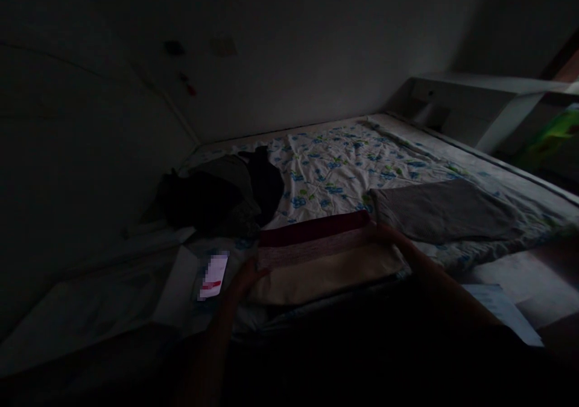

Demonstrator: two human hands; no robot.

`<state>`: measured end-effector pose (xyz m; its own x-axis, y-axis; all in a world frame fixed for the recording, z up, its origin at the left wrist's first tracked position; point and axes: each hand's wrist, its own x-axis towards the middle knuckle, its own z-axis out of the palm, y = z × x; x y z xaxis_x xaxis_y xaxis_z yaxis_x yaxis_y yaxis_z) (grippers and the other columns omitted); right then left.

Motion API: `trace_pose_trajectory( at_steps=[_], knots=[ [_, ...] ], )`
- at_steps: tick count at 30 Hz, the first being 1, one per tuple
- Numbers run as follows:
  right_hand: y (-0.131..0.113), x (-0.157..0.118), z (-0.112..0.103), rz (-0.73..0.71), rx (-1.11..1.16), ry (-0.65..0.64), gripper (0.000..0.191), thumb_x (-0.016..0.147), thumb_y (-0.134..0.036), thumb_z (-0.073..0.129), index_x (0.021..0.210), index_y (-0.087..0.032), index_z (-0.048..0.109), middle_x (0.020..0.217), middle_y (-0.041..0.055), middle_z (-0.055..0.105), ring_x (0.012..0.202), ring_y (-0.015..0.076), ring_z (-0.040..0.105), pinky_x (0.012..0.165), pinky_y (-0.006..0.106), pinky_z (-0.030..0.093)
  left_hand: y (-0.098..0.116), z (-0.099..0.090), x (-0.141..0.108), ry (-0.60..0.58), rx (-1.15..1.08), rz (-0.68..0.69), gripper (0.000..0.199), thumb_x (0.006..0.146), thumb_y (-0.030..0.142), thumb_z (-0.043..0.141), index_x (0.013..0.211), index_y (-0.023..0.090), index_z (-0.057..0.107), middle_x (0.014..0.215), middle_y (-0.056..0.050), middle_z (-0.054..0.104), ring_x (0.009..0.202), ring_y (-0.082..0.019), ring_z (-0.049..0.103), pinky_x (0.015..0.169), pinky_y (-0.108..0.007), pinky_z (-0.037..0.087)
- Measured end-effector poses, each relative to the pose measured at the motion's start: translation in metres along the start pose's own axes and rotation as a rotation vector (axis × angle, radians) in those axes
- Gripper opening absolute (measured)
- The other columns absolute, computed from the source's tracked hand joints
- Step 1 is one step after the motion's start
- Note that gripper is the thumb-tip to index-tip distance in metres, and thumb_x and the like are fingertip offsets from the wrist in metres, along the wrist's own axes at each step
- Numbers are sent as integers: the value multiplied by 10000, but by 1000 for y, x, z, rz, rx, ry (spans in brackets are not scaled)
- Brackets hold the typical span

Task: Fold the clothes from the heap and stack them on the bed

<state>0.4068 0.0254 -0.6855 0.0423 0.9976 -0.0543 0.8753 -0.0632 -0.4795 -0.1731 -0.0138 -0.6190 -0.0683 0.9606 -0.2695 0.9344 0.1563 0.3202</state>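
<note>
A folded garment [321,262] with maroon, mottled pink and beige bands lies at the near edge of the bed, in the middle of the view. At its left end my left hand [246,279] is closed on the edge, with fingertips over the cloth. My right hand [386,237] grips the opposite end near the upper right corner. Dim light hides most of the fingers on both hands. A phone with a lit screen [215,276] lies just left of my left hand. To the right of the garment, a grey folded cloth [446,209] is spread flat.
A heap of dark clothes [212,193] lies at the left of the bed. A floral sheet [335,160] covers the mattress. Beyond it stands a wall, with a pale shelf unit [470,96] at the right. Papers [502,310] lie at the lower right.
</note>
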Motion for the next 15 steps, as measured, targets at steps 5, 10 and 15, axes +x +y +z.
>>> trace_pose_trajectory(
  at_steps=[5,10,15],
  knots=[
    [-24,5,28,166,-116,-64,1095,978,-690,816,1803,-58,471,1624,391,642,1489,548,672,1227,661,550,39,19,7,283,220,341,716,1069,345,653,1751,139,584,1858,-240,516,1742,-435,458,1437,-595,348],
    [-57,8,40,106,-243,-8,1101,1107,-771,602,1871,-22,343,1894,392,308,1758,604,307,1366,805,308,56,54,28,233,234,508,685,1141,388,542,1803,211,565,1883,-153,514,1780,-382,415,1476,-605,271],
    [-124,16,63,-141,-167,-75,904,1163,-569,598,1860,-28,400,1912,339,304,1813,545,233,1449,779,186,46,81,38,231,254,417,732,1156,481,511,1808,151,556,1880,-196,495,1761,-409,452,1463,-610,298]
  ],
)
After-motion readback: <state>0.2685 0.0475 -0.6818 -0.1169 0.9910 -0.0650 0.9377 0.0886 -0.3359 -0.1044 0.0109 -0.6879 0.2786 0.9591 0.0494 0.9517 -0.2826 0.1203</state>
